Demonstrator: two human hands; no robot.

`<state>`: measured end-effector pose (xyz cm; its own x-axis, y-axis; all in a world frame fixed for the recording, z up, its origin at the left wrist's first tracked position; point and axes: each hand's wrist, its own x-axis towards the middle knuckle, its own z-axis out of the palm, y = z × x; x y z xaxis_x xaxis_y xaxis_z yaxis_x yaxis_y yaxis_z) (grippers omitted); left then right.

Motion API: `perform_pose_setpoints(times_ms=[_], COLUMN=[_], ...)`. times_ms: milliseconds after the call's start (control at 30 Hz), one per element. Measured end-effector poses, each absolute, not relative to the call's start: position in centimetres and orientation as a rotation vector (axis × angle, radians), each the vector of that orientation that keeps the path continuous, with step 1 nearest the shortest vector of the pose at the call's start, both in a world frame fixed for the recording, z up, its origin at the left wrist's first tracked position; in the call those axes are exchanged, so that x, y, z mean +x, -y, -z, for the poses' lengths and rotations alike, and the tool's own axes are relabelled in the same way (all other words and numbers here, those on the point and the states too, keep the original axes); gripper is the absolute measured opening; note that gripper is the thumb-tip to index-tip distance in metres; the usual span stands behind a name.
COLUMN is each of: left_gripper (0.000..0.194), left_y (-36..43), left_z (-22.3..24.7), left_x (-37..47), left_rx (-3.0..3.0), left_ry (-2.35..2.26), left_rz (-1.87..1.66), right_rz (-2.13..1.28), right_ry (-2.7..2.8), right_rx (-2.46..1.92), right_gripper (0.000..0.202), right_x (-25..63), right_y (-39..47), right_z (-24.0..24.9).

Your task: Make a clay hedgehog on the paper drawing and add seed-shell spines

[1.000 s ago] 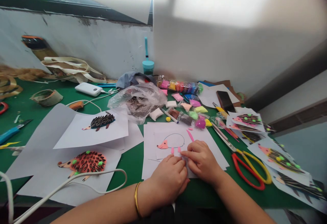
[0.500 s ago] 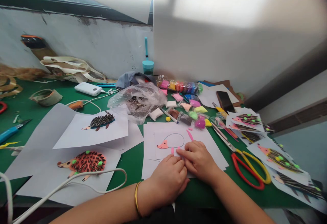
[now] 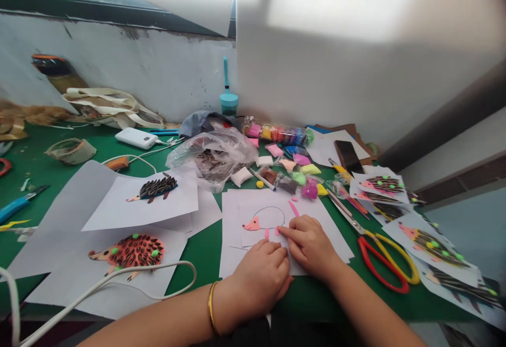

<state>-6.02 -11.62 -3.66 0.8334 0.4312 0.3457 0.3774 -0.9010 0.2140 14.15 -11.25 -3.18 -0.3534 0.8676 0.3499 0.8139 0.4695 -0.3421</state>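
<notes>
On a white sheet [image 3: 237, 260] in front of me is a drawn oval body outline with a pink clay head [image 3: 252, 224] at its left end. Two short pink clay legs [image 3: 266, 232] sit under the outline. My left hand [image 3: 264, 268] rests on the sheet's lower edge, fingers curled together; whatever lies beneath them is hidden. My right hand [image 3: 310, 244] has its index finger stretched out, the tip at the right pink leg [image 3: 277, 230]. Its other fingers are bent, with nothing visible in them. A pink clay strip [image 3: 293, 209] lies just above it.
Red-and-yellow scissors [image 3: 385, 262] lie to the right, beside finished hedgehog pictures [image 3: 438, 247]. Behind the sheet are clay packets [image 3: 310, 169] and a plastic bag of seeds [image 3: 215, 160]. More hedgehog pictures [image 3: 138, 249] and a white cable [image 3: 190, 265] are at left.
My right index finger has drawn back slightly to the right, so the right pink leg shows more fully. My left hand has stayed in place.
</notes>
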Motion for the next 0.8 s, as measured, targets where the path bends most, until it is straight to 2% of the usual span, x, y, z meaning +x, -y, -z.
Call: perform_pose_setpoints(times_ms=[633,800], left_gripper=[0.023,0.022], left_y=[11.52,11.47], left_z=[3.34,3.14], left_x=[-6.21,-6.15], left_rx=[2.848,2.862], left_ry=[-0.619,-0.595], left_rz=[-0.591,-0.604], right_rz=[-0.114,-0.087], right_ry=[2.362,2.327], right_rx=[-1.272,-1.34], right_gripper=[0.034,0.04], right_x=[14.19,14.02], right_y=[11.86,11.51], right_z=[2.84,3.16])
